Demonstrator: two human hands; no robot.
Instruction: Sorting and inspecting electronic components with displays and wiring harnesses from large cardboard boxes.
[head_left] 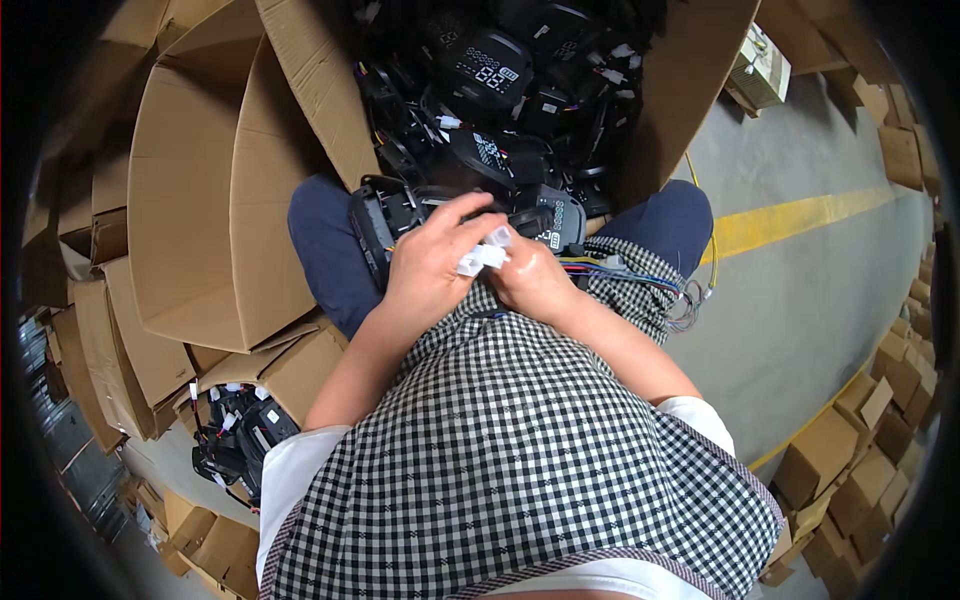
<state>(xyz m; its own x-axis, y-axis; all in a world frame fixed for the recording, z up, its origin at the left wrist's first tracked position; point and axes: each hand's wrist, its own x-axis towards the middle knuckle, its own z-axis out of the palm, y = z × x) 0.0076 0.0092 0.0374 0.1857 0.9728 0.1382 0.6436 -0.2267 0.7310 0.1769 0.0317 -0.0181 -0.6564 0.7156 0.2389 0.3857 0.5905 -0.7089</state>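
Left fingers [457, 213] and right fingers [518, 256] curl closed on boxy plastic connectors [484, 259]; at least two show. Smooth displays [489, 68] lie beyond.

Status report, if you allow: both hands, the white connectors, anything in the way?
Left hand and right hand close together. White connectors held between them. Coloured wires lie to their right; nothing seen blocking.

Held white connectors [485, 259] in the left hand [428, 268] and right hand [538, 278], close together. Faced black displays [490, 70] heaped between left and right edges of a carton [692, 85]. Had coloured wires [640, 277] near a checked apron's [530, 430] far right corner.
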